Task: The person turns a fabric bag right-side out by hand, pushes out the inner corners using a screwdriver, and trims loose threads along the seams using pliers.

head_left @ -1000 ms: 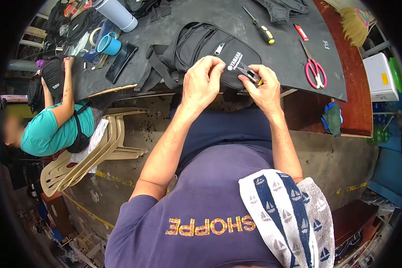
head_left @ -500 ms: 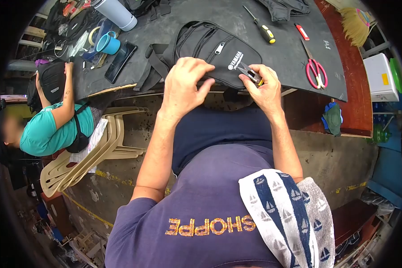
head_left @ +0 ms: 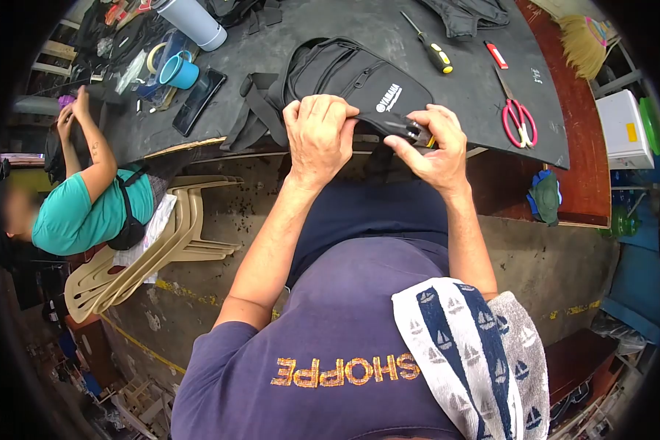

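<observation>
A black bag [head_left: 359, 77] with zippered pockets and a white YAMAHA print lies at the front edge of the table. My left hand [head_left: 319, 139] is closed on the bag's near edge, thumb and fingers pinching the fabric. At the bag's near right corner, my right hand [head_left: 438, 143] grips small pliers [head_left: 420, 135] with a bit of yellow on the handle. Their jaws point left along the bag's edge; whether they bite the fabric I cannot tell. Black straps [head_left: 253, 110] trail off the bag's left side.
On the black tabletop [head_left: 308, 22] are a screwdriver [head_left: 434, 53], red-handled scissors [head_left: 519, 121], a red cutter [head_left: 496, 54], a phone [head_left: 199, 103], a blue cup [head_left: 178, 72] and a tumbler [head_left: 191, 22]. A co-worker [head_left: 88, 205] sits at left beside stacked chairs [head_left: 176, 242].
My left hand has moved right and down onto the bag's edge and closed there. The pliers have turned and dropped slightly toward that edge. The co-worker's hands have come together and risen.
</observation>
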Tool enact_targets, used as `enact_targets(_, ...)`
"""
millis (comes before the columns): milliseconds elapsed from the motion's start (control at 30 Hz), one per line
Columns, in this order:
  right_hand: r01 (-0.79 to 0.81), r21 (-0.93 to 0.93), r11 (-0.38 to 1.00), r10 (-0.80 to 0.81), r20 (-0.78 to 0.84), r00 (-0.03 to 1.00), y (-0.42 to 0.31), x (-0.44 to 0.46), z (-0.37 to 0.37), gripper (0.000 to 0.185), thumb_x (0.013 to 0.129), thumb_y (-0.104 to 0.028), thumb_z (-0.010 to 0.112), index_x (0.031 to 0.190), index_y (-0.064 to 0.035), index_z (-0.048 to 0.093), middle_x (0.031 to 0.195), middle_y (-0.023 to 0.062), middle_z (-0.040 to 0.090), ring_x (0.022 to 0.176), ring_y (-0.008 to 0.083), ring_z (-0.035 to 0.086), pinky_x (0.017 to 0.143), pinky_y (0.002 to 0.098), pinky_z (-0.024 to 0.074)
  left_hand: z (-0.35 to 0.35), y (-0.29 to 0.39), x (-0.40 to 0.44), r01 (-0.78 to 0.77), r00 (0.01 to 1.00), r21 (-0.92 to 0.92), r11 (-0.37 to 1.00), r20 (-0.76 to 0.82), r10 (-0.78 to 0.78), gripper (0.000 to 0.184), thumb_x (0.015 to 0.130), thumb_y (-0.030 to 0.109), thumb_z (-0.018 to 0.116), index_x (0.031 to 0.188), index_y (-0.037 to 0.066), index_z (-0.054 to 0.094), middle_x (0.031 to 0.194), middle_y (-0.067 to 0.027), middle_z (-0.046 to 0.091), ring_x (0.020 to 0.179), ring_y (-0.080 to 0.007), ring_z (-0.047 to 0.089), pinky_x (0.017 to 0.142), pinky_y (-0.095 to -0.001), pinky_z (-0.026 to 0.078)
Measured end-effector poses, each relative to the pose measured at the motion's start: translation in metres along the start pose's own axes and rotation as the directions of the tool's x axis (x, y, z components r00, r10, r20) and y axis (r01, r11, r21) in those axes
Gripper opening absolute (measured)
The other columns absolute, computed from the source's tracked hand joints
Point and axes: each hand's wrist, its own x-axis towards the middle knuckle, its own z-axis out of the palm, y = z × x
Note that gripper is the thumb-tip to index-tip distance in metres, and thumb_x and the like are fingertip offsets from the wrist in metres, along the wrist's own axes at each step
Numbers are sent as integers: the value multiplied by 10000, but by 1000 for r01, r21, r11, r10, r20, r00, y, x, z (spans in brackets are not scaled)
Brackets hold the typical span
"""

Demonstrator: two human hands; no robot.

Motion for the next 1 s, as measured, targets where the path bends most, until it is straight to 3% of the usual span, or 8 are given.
enact_targets(133,-7,-60,998,13,108,994,9,-11,11,383,752,-302,960,968,-72,743,881,29,750,832,238,711,1024,455,520,9,-3,-8,14,999,-21,1000,40,-14,266,754,44,830,958,145,693,1000,19,688,1004,-232,634,934,-419,416)
enact_targets(567,-35,-34,999,39,115,993,19,-21,14,411,727,-316,974,966,-70,747,872,30,748,827,240,709,1058,464,515,-1,6,-14,39,996,-97,995,84,-31,266,763,90,853,996,157,744,977,23,680,983,-223,630,939,-425,414)
enact_targets(1000,-38,-58,998,46,142,989,19,-21,13,423,732,-319,969,989,-67,745,885,36,751,843,236,715,1080,463,505,-13,-4,-21,49,988,-243,969,156,-11,155,783,106,865,902,155,779,1030,29,734,1130,-237,653,1040,-434,404)
